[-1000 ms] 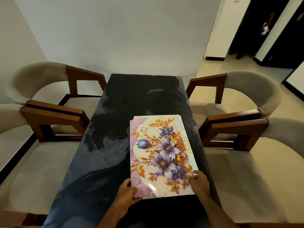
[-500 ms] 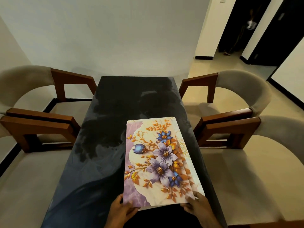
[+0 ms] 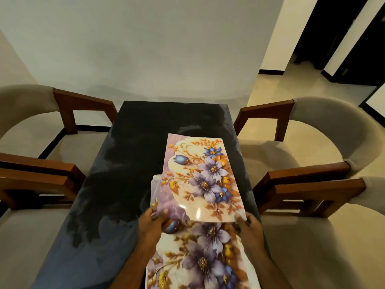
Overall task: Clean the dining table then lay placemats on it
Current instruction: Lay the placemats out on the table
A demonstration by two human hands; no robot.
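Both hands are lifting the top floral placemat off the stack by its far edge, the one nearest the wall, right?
Not quite. The head view shows the left hand and right hand holding the top placemat by its near edge, closest to the person, above the stack.

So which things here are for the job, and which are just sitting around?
For the job:
top placemat, pinched by left hand and right hand
placemats underneath
dining table

Just there:
chairs on the left
chairs on the right
dark doorway
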